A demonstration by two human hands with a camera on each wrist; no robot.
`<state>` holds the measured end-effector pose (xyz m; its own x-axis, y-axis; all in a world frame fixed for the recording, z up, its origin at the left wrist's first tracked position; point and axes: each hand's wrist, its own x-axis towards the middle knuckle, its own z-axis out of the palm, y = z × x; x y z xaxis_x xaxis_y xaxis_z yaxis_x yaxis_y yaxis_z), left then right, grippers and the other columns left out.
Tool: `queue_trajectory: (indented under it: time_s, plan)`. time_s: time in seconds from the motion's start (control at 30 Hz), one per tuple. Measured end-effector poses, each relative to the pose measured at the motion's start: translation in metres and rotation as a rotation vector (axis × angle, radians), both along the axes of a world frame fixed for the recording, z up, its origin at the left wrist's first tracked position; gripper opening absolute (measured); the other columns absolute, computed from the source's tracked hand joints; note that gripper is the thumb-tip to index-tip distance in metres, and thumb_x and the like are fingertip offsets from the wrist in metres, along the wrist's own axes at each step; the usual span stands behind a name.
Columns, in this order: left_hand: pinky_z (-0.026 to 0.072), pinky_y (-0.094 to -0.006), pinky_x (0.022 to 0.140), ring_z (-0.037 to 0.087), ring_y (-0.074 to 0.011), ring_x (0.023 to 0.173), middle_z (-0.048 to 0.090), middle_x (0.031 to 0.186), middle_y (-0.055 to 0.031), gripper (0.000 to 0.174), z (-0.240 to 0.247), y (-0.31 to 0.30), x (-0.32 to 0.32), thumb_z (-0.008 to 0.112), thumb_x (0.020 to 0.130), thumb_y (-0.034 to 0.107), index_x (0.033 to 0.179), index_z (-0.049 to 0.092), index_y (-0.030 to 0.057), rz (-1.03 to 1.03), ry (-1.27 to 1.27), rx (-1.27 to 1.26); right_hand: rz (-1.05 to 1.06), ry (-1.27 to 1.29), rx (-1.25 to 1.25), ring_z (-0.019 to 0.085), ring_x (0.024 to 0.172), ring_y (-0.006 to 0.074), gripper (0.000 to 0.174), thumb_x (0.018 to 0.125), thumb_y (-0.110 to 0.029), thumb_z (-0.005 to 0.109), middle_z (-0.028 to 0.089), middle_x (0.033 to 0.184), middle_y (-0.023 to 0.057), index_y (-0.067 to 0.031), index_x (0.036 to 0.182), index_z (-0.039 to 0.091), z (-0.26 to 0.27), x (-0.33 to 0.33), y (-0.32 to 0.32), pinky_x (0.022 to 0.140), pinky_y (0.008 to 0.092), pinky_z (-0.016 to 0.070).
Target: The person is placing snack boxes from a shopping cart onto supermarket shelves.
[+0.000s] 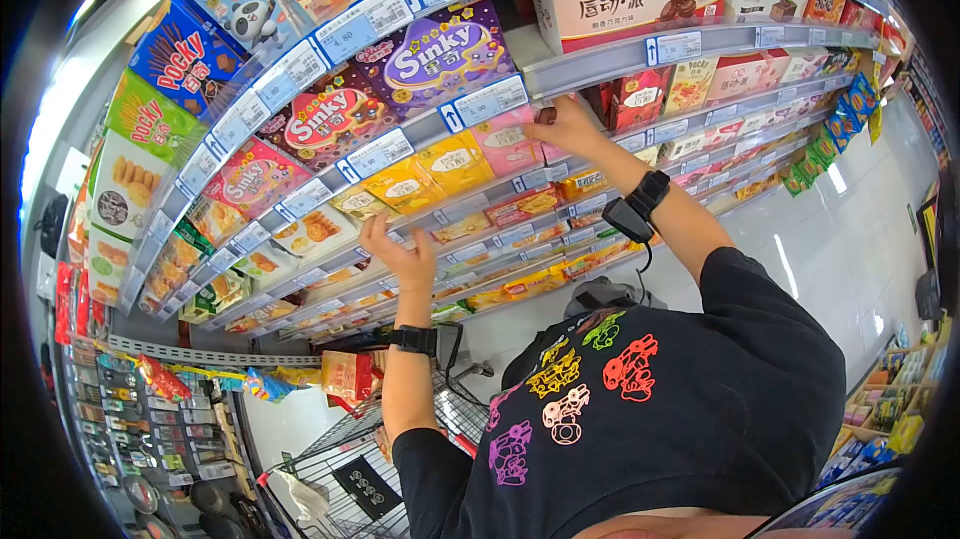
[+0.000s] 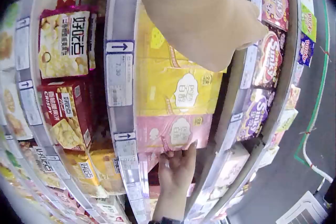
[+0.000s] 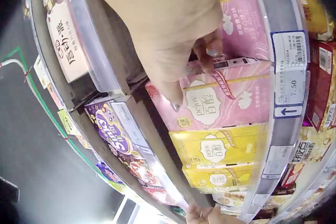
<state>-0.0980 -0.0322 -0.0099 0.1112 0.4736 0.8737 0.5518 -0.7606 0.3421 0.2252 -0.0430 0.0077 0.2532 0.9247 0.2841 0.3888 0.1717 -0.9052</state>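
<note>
In the head view, my right hand reaches into the shelf at a pink Pejoy biscuit-stick box. The right wrist view shows its thumb on the front of the pink box, with the fingers bent round the side edge. Another pink box stands on that side of the fingers. My left hand is at the other end of the row, by the yellow Pejoy boxes. Its fingers are loosely bent near the shelf lip. From the left wrist, this hand covers part of the yellow boxes.
Sinky boxes fill the shelf above, behind a price-tag strip. A large white chocolate-pie box stands at upper right. Lower shelves hold more biscuit packs. A wire shopping cart is beside the person, at lower left.
</note>
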Motion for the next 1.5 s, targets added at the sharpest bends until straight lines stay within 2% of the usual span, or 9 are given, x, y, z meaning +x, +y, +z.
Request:
queue_trajectory:
  time_s: [0.1,0.43,0.63,0.77,0.87,1.07,1.27,1.4,1.5]
  plan:
    - [0.0342,-0.0396,0.088,0.041,-0.0321,0.102,0.045,0.108,-0.0178,0.048,0.005,-0.009,0.015,0.056,0.065,0.002,0.113,0.047,0.0002,-0.082,0.136,0.068,0.137,0.078,0.052,0.059,0.073,0.0115,0.055,0.071,-0.011,0.072,0.060,0.095,0.0078,0.0052,0.116,0.045,0.004,0.001,0.004,0.060,0.0246,0.0466]
    - [0.0408,-0.0409,0.083,0.051,-0.0309,0.094,0.048,0.120,-0.0142,0.055,0.070,-0.047,0.090,0.062,0.066,0.008,0.120,0.048,0.0061,-0.299,0.594,0.186,0.343,0.215,-0.019,0.059,0.083,0.0119,0.057,0.074,-0.009,0.071,0.060,0.104,0.0096,0.0030,0.123,0.044,0.001,0.014,0.001,0.066,0.0238,0.0490]
    - [0.0500,-0.0375,0.070,0.059,-0.0309,0.087,0.039,0.132,-0.0180,0.062,0.083,-0.044,0.124,0.063,0.067,0.014,0.126,0.044,0.0089,-0.189,0.679,0.082,0.407,0.229,-0.100,0.060,0.085,0.0135,0.060,0.073,-0.015,0.072,0.058,0.108,0.0090,-0.0006,0.124,0.044,0.010,0.014,-0.014,0.067,0.0252,0.0503]
    - [0.0513,-0.0372,0.069,0.059,-0.0318,0.087,0.038,0.132,-0.0191,0.063,0.076,-0.038,0.133,0.063,0.068,0.015,0.128,0.043,0.0107,-0.238,0.672,0.135,0.497,0.181,0.083,0.061,0.079,0.0143,0.057,0.075,-0.008,0.064,0.055,0.114,0.0110,-0.0008,0.127,0.040,-0.003,0.025,-0.009,0.063,0.0262,0.0504]
    - [0.0516,-0.0368,0.068,0.060,-0.0322,0.086,0.038,0.132,-0.0192,0.064,0.068,-0.036,0.138,0.063,0.067,0.015,0.129,0.043,0.0106,-0.274,0.680,0.134,0.519,0.174,-0.089,0.062,0.078,0.0166,0.054,0.077,-0.004,0.057,0.053,0.118,0.0122,-0.0004,0.127,0.040,0.005,0.034,-0.011,0.062,0.0275,0.0509]
    - [0.0529,-0.0360,0.060,0.061,-0.0328,0.084,0.037,0.133,-0.0195,0.070,0.064,-0.033,0.148,0.063,0.067,0.017,0.132,0.037,0.0106,-0.108,0.707,0.028,0.329,-0.176,0.140,0.059,0.071,0.0126,0.050,0.079,0.000,0.050,0.061,0.099,0.0082,-0.0037,0.128,0.042,-0.029,0.033,0.015,0.059,0.0245,0.0478]
    - [0.0520,-0.0381,0.051,0.060,-0.0331,0.074,0.043,0.122,-0.0211,0.066,0.072,-0.029,0.148,0.060,0.070,0.016,0.131,0.037,0.0098,-0.080,0.652,-0.021,0.143,-0.033,-0.082,0.058,0.069,0.0193,0.036,0.074,-0.002,0.052,0.060,0.085,0.0105,-0.0008,0.111,0.052,-0.008,0.024,0.008,0.059,0.0325,0.0467]
    - [0.0528,-0.0377,0.053,0.061,-0.0337,0.077,0.039,0.126,-0.0230,0.073,0.071,-0.030,0.149,0.063,0.069,0.021,0.135,0.032,0.0122,-0.049,0.700,-0.039,-0.215,-0.314,0.412,0.055,0.063,0.0234,0.037,0.069,-0.010,0.058,0.055,0.075,0.0153,0.0028,0.103,0.051,-0.011,0.030,0.003,0.058,0.0352,0.0449]
    - [0.0530,-0.0379,0.054,0.062,-0.0344,0.078,0.036,0.128,-0.0250,0.076,0.068,-0.030,0.148,0.064,0.070,0.023,0.137,0.029,0.0134,-0.048,0.702,-0.041,-0.343,-0.403,0.299,0.058,0.069,0.0239,0.040,0.068,-0.010,0.058,0.056,0.079,0.0168,0.0031,0.105,0.050,-0.007,0.032,-0.003,0.061,0.0359,0.0462]
